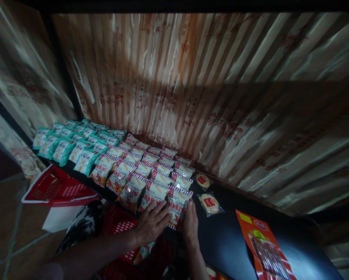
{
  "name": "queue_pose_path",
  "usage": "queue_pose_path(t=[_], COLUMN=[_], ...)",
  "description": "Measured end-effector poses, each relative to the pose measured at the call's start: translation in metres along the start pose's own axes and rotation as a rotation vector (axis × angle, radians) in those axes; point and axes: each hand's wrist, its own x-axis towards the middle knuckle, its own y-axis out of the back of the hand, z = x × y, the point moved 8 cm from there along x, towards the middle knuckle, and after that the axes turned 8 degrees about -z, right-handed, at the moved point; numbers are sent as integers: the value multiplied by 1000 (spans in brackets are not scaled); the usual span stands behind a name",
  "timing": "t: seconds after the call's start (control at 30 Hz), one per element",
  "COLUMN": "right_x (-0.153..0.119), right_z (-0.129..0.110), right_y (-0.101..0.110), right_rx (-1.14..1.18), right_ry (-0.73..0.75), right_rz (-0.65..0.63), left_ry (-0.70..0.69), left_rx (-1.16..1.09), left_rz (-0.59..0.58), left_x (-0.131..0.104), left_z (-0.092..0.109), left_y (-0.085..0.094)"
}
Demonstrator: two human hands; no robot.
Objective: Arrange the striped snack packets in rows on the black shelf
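Note:
Rows of white snack bags with red lettering stand on a black shelf. At the front right end of these rows, my right hand lies along the right side of the last bag, fingers stretched out. My left hand rests with spread fingers against the lower front of the last two bags. Neither hand is wrapped round a bag. To the left stand rows of green and white snack bags.
Two round wrapped pastries lie right of the bags. A large orange packet lies farther right. Red baskets are below the shelf at left. Striped sheeting hangs behind, with a dark post at left.

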Motion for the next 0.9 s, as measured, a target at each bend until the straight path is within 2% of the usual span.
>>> queue_pose_path(t=[0.27,0.5,0.67,0.9], right_x=[35,50,53,50], right_z=[-12,-36,-32,-24], right_y=[8,-8,-13,1], right_rx=[118,350,371,296], right_ry=[13,-31,-60,1], right_rz=[20,-46,-87,6], left_ry=[-1,-19,-22,-33], left_rx=[-18,-20,-10,-17], left_rz=[8,-69,-108,-124], left_x=[0,-1,-2,-4], left_z=[-2,-3,-3,-2], left_y=[0,-7,-11,-13])
